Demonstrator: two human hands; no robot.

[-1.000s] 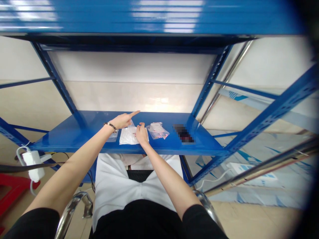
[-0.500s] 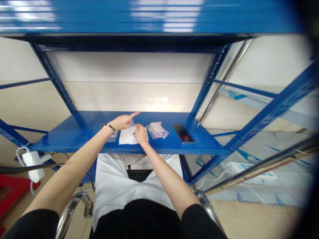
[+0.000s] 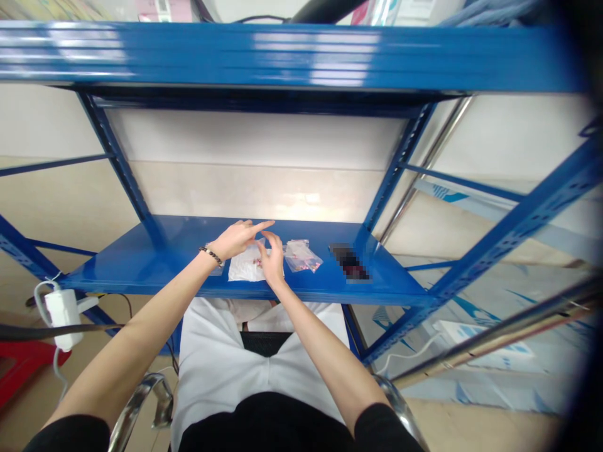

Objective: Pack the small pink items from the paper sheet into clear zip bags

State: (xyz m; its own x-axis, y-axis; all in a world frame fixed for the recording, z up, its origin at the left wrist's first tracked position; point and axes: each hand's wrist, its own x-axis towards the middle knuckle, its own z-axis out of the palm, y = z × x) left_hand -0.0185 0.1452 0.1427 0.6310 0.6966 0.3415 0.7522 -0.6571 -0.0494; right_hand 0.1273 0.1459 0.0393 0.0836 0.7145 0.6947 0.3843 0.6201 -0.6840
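My left hand (image 3: 237,240), a dark beaded bracelet at its wrist, is above the shelf board with its index finger stretched out to the right. Its other fingers are closed on a small clear plastic bag (image 3: 260,242), mostly hidden by the hands. My right hand (image 3: 273,262) faces it, thumb and index finger curved and apart beside the bag; a tiny bead between them could not be made out. Beneath both lies a crumpled white sheet (image 3: 241,269), paper or cloth, bearing small reddish beads (image 3: 257,262).
Clear zip bags (image 3: 303,257) with small colourful pieces lie right of the sheet. A blurred-out dark object (image 3: 349,262) lies farther right. Another clear bag (image 3: 217,270) sits under the left wrist. A blue shelf beam (image 3: 226,56) crosses overhead; a white power strip (image 3: 65,319) hangs at left.
My right hand has risen from the beads on the sheet to the bag at my left hand, and its fingers have parted. The view has tilted up slightly.
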